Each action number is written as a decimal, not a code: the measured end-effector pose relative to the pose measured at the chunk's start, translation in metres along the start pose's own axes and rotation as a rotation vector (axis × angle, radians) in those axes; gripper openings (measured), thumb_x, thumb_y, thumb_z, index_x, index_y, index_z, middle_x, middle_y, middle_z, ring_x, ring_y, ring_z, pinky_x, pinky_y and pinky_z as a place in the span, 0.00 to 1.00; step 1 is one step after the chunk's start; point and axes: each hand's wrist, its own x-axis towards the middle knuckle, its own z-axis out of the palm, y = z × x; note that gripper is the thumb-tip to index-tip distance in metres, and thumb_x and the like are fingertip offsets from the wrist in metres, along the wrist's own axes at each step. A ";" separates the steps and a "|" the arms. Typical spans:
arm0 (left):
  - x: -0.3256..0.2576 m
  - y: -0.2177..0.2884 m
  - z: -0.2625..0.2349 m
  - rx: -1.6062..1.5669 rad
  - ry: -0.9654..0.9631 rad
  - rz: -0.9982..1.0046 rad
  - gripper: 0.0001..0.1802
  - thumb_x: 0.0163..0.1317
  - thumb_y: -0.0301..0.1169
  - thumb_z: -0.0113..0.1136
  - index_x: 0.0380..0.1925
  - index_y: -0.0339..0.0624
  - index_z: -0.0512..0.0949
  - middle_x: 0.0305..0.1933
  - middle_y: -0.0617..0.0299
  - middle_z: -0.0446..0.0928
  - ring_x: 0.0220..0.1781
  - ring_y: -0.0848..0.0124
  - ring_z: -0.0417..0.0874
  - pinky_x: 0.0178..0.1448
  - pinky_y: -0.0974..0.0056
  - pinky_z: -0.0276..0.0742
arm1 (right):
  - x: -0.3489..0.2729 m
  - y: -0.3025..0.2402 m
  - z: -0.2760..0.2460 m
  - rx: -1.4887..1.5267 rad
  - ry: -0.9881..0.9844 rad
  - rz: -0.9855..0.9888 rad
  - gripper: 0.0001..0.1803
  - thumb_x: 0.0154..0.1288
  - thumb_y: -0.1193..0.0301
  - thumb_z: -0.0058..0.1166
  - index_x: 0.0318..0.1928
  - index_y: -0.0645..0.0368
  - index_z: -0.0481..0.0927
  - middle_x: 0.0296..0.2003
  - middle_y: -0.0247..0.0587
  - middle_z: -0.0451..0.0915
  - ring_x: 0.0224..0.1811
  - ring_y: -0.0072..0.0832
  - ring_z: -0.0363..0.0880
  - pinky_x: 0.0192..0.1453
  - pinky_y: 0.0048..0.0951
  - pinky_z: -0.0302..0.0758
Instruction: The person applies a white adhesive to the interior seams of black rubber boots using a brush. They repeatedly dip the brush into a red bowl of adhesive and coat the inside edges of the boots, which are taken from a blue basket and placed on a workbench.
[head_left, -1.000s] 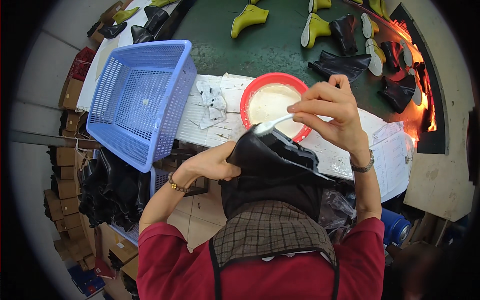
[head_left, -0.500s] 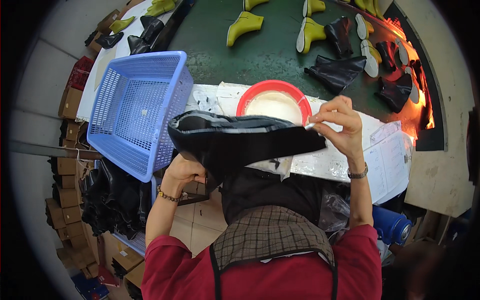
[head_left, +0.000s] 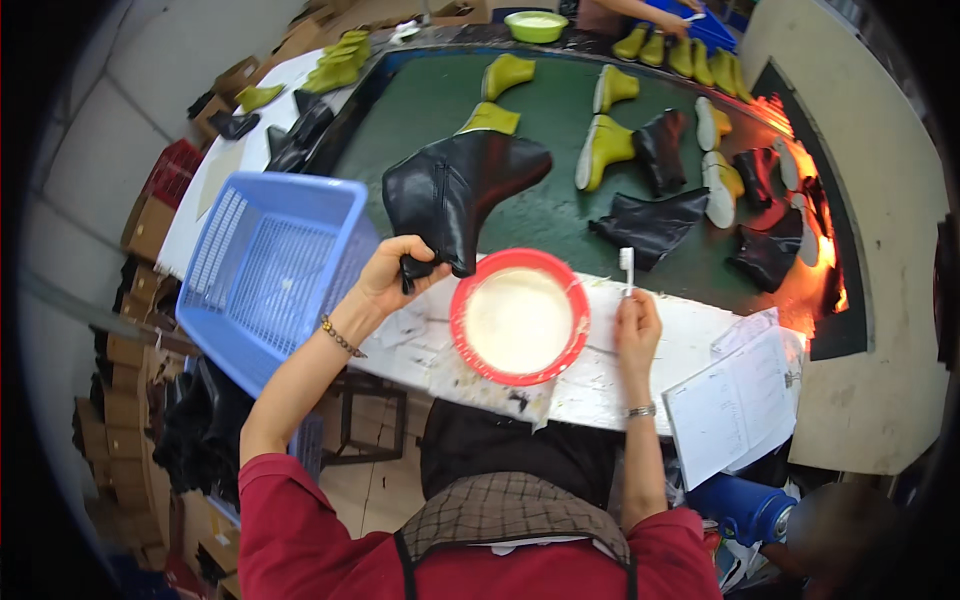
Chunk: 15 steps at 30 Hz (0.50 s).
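Note:
My left hand [head_left: 395,272] grips a black leather boot upper [head_left: 465,190] by its narrow lower end. The upper is held out over the near edge of the green belt, its side zip or seam showing. In my right hand [head_left: 637,325] a white toothbrush [head_left: 627,262] stands upright, bristles at the top, apart from the upper. Between the hands a red bowl [head_left: 520,378] of creamy white liquid [head_left: 515,320] rests on the white worktop [head_left: 605,375]. Beyond my right hand another black upper [head_left: 650,225] lies on the belt.
A blue plastic basket [head_left: 345,190] stands at left. Yellow-green shoe lasts [head_left: 607,150] and dark uppers stand on the green belt [head_left: 400,110]. An orange-glowing opening [head_left: 825,260] is at right, near papers [head_left: 730,405]. Across the belt, another person's hand [head_left: 670,22] works beside a green bowl [head_left: 536,30].
My left hand has carried the boot upper from near my lap forward over the belt. The right hand has come away from the upper with the toothbrush. The view has tilted up.

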 end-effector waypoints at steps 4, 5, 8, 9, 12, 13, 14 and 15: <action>0.103 0.003 0.018 0.044 0.080 0.044 0.09 0.56 0.17 0.58 0.38 0.28 0.77 0.42 0.51 0.81 0.43 0.59 0.86 0.51 0.57 0.93 | -0.001 -0.004 -0.002 0.000 0.039 0.005 0.11 0.77 0.72 0.58 0.54 0.63 0.77 0.26 0.21 0.72 0.23 0.08 0.64 0.24 0.16 0.58; 0.130 0.002 0.033 0.071 0.062 0.086 0.10 0.55 0.17 0.59 0.39 0.30 0.78 0.44 0.53 0.81 0.45 0.60 0.85 0.53 0.57 0.93 | -0.001 -0.004 -0.004 -0.009 0.037 0.002 0.11 0.77 0.72 0.58 0.54 0.63 0.77 0.26 0.21 0.72 0.23 0.08 0.64 0.24 0.16 0.58; 0.215 0.002 0.070 0.004 -0.040 0.180 0.07 0.58 0.14 0.60 0.35 0.34 0.80 0.42 0.58 0.80 0.46 0.65 0.83 0.60 0.52 0.90 | -0.004 -0.010 -0.006 -0.056 0.127 0.032 0.11 0.77 0.72 0.57 0.54 0.64 0.78 0.24 0.20 0.70 0.22 0.07 0.63 0.24 0.15 0.56; 0.254 0.012 0.045 -0.027 -0.154 0.278 0.05 0.59 0.15 0.62 0.34 0.33 0.80 0.42 0.59 0.80 0.46 0.66 0.83 0.64 0.52 0.88 | -0.005 -0.011 0.004 -0.073 0.086 0.031 0.10 0.78 0.72 0.56 0.54 0.64 0.78 0.24 0.20 0.70 0.22 0.07 0.62 0.23 0.15 0.56; 0.284 0.023 0.037 0.357 0.133 0.444 0.27 0.54 0.36 0.77 0.52 0.36 0.81 0.52 0.54 0.81 0.59 0.61 0.78 0.67 0.50 0.71 | -0.003 -0.009 0.010 -0.066 0.052 -0.022 0.11 0.80 0.71 0.53 0.55 0.61 0.80 0.23 0.18 0.66 0.22 0.07 0.61 0.23 0.15 0.56; 0.271 0.007 0.073 0.444 -0.028 0.385 0.41 0.58 0.34 0.74 0.66 0.25 0.67 0.73 0.39 0.66 0.77 0.51 0.64 0.78 0.45 0.63 | -0.003 -0.008 -0.005 -0.121 0.112 -0.033 0.11 0.80 0.70 0.52 0.56 0.60 0.80 0.23 0.17 0.65 0.22 0.07 0.60 0.22 0.15 0.56; 0.260 0.010 0.074 0.452 0.054 0.446 0.38 0.52 0.33 0.77 0.62 0.30 0.73 0.60 0.45 0.78 0.65 0.55 0.77 0.70 0.48 0.72 | -0.003 -0.009 -0.003 -0.093 0.093 -0.020 0.11 0.81 0.69 0.52 0.56 0.60 0.80 0.23 0.17 0.65 0.20 0.07 0.58 0.20 0.15 0.54; 0.235 0.003 0.101 0.541 0.110 0.422 0.42 0.53 0.30 0.75 0.67 0.27 0.68 0.61 0.41 0.78 0.62 0.54 0.80 0.68 0.53 0.76 | -0.004 -0.009 -0.009 -0.080 0.143 0.000 0.12 0.81 0.68 0.51 0.56 0.60 0.80 0.22 0.18 0.64 0.19 0.07 0.57 0.19 0.15 0.53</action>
